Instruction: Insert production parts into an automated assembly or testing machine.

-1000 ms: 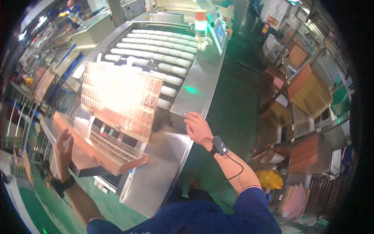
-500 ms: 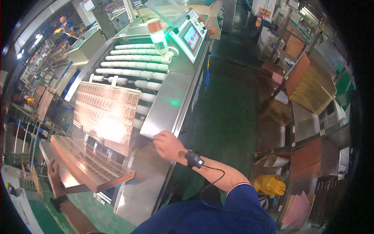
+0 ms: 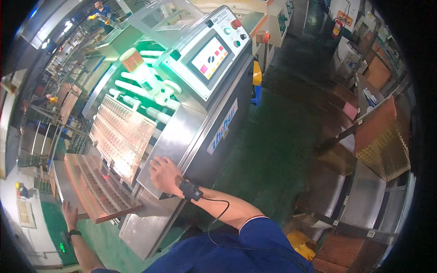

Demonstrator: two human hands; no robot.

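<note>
My left hand (image 3: 69, 214) is open, its fingers stretched up against the lower edge of a grey metal plate (image 3: 63, 185). On that plate leans a stack of copper-coloured patterned panels (image 3: 98, 187). My right hand (image 3: 165, 175) rests on the stainless steel cover (image 3: 182, 127) of a roller machine, near its front corner; its fingers are bent but appear loose, with the tips partly hidden. Between the hands and the rollers, a single copper panel (image 3: 122, 136) lies tilted at the machine's infeed, apart from both hands.
White rollers (image 3: 132, 86) run away behind the panel. A control box with a touchscreen (image 3: 210, 59) and a lit signal lamp (image 3: 141, 73) stand above the cover. Racks with copper sheets (image 3: 382, 141) line the right side. Another person (image 3: 101, 13) is at the far left.
The view has shifted, so the control box looks larger and nearer. My right hand now sits farther onto the steel cover, its fingers more bent. My left hand stays by the plate's edge.
</note>
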